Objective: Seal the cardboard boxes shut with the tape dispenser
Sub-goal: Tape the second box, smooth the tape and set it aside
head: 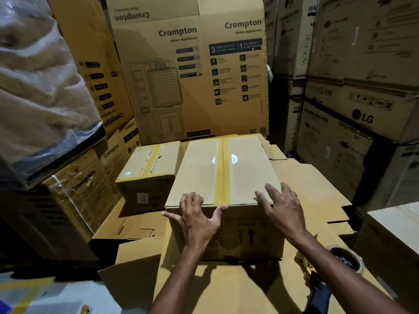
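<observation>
A long cardboard box [204,168] lies before me on flattened cardboard, its top seam covered by a strip of yellowish tape [223,173]. My left hand [199,216] rests spread on the box's near top edge, fingers on the lid and thumb by the tape's end. My right hand [281,207] hovers open over the near right corner, fingers straight. The tape dispenser [340,268], with its roll of tape, lies on the cardboard at lower right, beside my right forearm. A smaller taped box [147,168] stands to the left, behind the long one.
Flattened cardboard sheets [317,182] cover the floor around the box. Tall Crompton cartons [190,71] stand behind and to the left, LG cartons [353,114] are stacked on the right. A plastic-wrapped load [40,82] looms at upper left. Another box corner [394,232] sits at the right edge.
</observation>
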A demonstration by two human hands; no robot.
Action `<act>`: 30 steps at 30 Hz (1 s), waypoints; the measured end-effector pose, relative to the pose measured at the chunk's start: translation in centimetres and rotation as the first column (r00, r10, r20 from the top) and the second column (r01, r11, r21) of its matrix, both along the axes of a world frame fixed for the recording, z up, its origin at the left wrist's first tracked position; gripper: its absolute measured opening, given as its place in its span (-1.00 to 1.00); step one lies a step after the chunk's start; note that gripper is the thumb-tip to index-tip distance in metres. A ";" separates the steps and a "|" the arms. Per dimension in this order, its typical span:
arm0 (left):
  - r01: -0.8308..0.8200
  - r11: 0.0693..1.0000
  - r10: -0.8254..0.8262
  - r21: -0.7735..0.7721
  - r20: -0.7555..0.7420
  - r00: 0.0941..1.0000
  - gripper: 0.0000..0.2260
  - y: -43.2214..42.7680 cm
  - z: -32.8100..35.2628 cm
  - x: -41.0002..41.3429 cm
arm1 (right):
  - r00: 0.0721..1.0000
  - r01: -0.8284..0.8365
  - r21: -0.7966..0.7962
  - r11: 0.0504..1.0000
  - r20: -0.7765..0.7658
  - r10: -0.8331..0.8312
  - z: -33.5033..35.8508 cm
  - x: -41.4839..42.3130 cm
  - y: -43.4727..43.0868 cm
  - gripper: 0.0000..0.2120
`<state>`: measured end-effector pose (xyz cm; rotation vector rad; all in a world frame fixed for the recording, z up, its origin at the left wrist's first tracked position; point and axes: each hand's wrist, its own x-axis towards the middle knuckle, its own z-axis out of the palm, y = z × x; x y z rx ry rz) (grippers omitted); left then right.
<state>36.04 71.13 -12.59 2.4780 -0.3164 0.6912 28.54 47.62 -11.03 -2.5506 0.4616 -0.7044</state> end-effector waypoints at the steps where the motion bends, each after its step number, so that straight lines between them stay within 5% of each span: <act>1: -0.003 1.000 0.003 0.002 0.004 1.000 -0.27 0.0 0.1 0.0 | 1.000 -0.021 0.028 0.999 0.008 0.021 0.0 -0.3 -0.1 -0.39; 12: 0.012 0.998 -0.010 0.062 -0.034 0.999 -0.09 -0.3 -1.4 0.1 | 0.973 -0.230 0.189 0.955 0.057 0.223 -2.3 -2.5 -2.9 -0.43; 21: -0.009 0.999 0.012 -0.042 0.071 0.997 -0.48 -2.1 -3.3 -2.2 | 0.967 -0.226 0.259 0.939 0.173 0.185 -4.1 -4.8 -1.9 -0.43; 25: -0.027 0.999 0.028 -0.017 0.054 0.998 -0.40 -2.4 -4.1 -2.7 | 0.963 -0.037 0.374 0.927 0.261 -0.067 -6.5 -8.1 -2.9 -0.51; 30: 0.003 0.999 -0.005 0.039 0.048 0.999 -0.22 -1.8 -4.2 -3.1 | 0.890 0.277 0.701 0.657 0.072 -0.451 -11.1 -12.7 -5.1 -0.66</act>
